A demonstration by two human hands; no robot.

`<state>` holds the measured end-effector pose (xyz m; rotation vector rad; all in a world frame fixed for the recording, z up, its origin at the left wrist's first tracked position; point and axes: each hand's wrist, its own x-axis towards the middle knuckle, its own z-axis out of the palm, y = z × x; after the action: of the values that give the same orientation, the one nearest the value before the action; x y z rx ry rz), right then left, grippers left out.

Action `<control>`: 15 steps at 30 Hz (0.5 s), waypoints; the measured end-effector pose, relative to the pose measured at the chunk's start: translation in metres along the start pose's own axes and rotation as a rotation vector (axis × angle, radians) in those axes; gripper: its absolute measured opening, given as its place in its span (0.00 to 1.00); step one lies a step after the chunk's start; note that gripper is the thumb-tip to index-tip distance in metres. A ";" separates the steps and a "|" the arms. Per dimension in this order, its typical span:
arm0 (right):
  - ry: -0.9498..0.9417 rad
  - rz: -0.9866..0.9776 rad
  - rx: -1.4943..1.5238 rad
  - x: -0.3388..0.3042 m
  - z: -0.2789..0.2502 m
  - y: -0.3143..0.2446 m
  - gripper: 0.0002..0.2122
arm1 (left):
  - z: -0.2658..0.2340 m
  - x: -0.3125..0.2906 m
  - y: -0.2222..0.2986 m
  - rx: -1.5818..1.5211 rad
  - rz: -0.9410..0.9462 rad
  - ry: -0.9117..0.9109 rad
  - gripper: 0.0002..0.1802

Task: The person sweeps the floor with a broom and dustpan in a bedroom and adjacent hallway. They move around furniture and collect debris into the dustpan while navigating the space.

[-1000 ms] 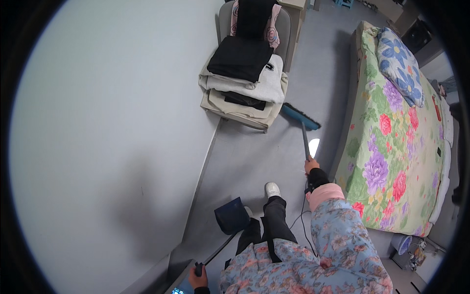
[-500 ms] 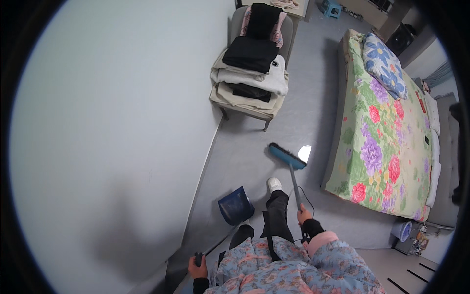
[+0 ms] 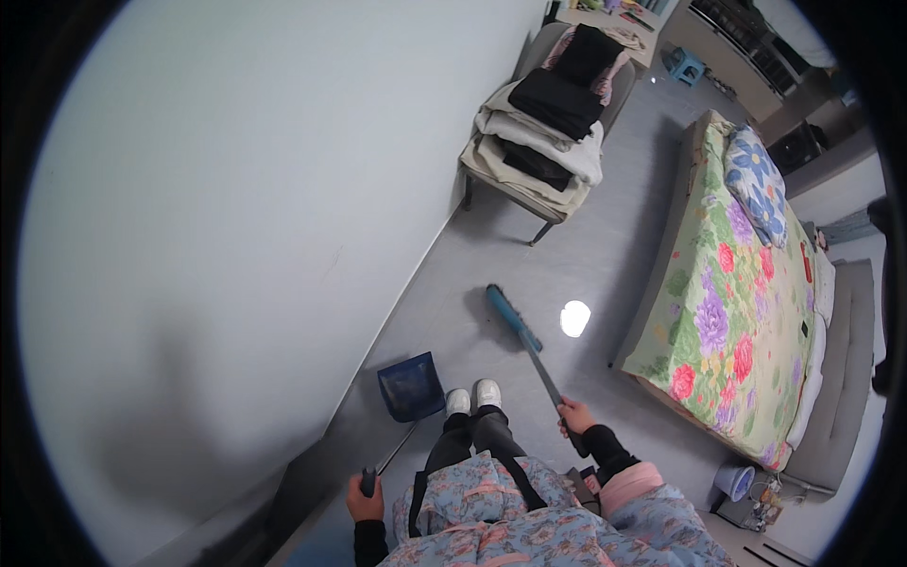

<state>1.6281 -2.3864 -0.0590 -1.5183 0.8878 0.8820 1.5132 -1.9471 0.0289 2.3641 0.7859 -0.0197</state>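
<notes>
My right hand [image 3: 574,416] is closed round the grey handle of a broom [image 3: 515,319] with a blue head and dark bristles. The broom head is over the grey floor ahead of my feet, slanting from upper left to lower right. At lower left my left hand [image 3: 365,497] grips the dark handle end of a long-handled dustpan [image 3: 412,386]. Its dark blue pan is beside my white shoes [image 3: 472,395], close to the wall. Any dirt in the pan is too small to make out.
Along the left runs a pale wall [image 3: 236,236]. A chair [image 3: 543,206] piled with folded clothes stands ahead against it, near a desk [image 3: 642,42]. On the right is a bed [image 3: 699,340] with a flowered cover; a bin [image 3: 734,480] sits near its foot. A blue stool [image 3: 685,66] is far off.
The broom head has swung left and turned to a steeper slant. My feet are now side by side. The view has shifted, so the chair and bed appear further right.
</notes>
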 end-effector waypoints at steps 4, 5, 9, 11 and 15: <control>0.052 -0.133 -0.162 0.036 -0.002 -0.055 0.21 | -0.004 -0.022 -0.027 0.051 -0.130 0.024 0.15; 0.053 -0.158 -0.152 0.049 0.000 -0.071 0.21 | -0.005 -0.028 -0.033 0.037 -0.143 0.041 0.15; 0.134 -0.256 -0.308 0.119 0.021 -0.137 0.18 | -0.005 -0.055 -0.048 0.093 -0.213 0.121 0.16; 0.173 -0.241 -0.369 0.155 0.032 -0.166 0.16 | -0.006 -0.071 -0.052 0.118 -0.236 0.141 0.16; 0.214 -0.161 -0.288 0.206 0.055 -0.200 0.17 | -0.003 -0.096 -0.063 0.190 -0.241 0.200 0.15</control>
<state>1.8944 -2.3254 -0.1637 -1.9338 0.8013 0.7623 1.4003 -1.9574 0.0154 2.4600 1.2113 0.0436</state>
